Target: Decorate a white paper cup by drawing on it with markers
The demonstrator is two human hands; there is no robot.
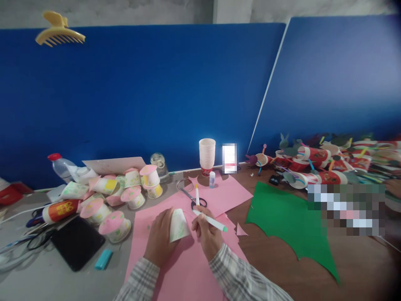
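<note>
My left hand (161,234) is closed round a white paper cup (179,226) with light green marks on its side. The cup is held low over pink paper (184,276). Just right of it, my right hand (205,232) grips a white marker (213,221) with a green end pointing right. Beyond the hands lie scissors (199,203) with dark handles and a marker with a yellow end (197,194). A small glue stick (212,179) stands farther back on the pink paper.
Decorated paper cups with pink tops (114,225) crowd the left, beside a black tablet-like slab (77,242) and a blue block (103,259). A cup stack (207,156) stands at the back. Cut green paper (288,221) and red cup crafts (322,159) lie right.
</note>
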